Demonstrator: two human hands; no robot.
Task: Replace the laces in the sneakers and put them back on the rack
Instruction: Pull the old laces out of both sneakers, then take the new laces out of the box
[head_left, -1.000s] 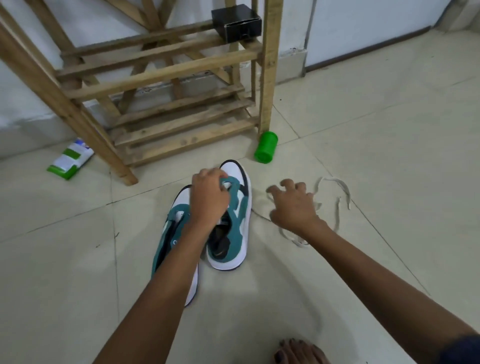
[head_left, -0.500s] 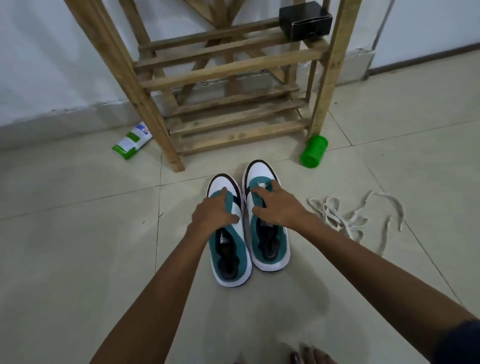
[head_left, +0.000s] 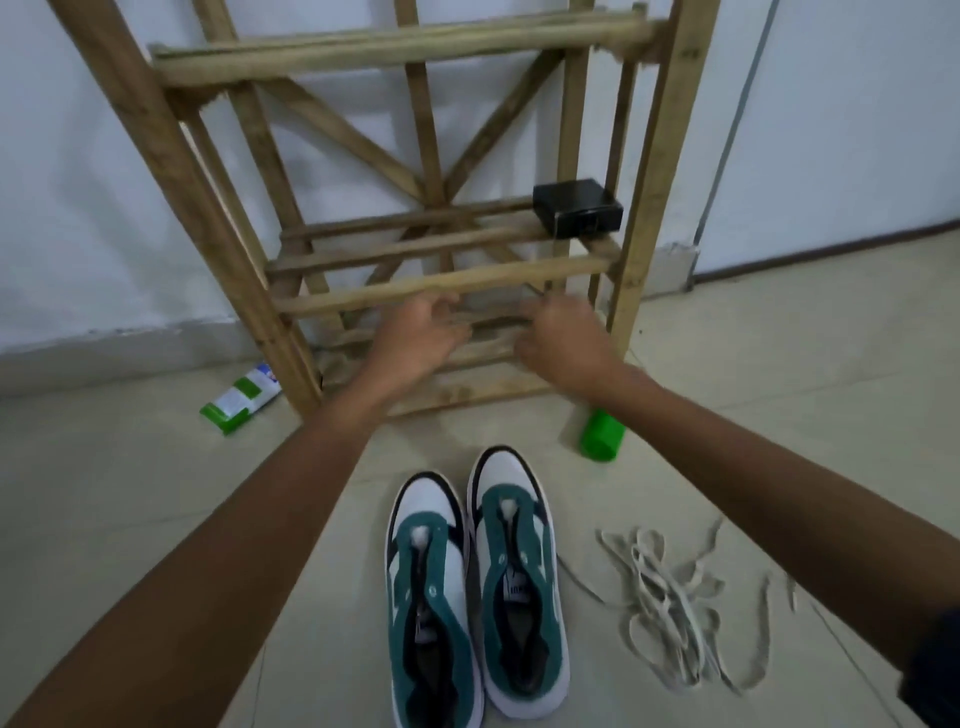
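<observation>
Head view: two laceless sneakers (head_left: 478, 587) on the floor (head_left: 130, 493), one loose lace pile (head_left: 670, 603) beside them. Left hand (head_left: 415, 338) and right hand (head_left: 563, 340) reach toward the rack (head_left: 436, 283), blurred, fingers' state unclear. One green cup (head_left: 601, 435), one black box (head_left: 576, 208).

Two bare forearms are seen, with nothing worn on either wrist. Both the left hand (head_left: 415, 338) and the right hand (head_left: 563, 345) are bare. A dark sleeve (head_left: 935, 670) edge is seen at the lower right of the frame.
</observation>
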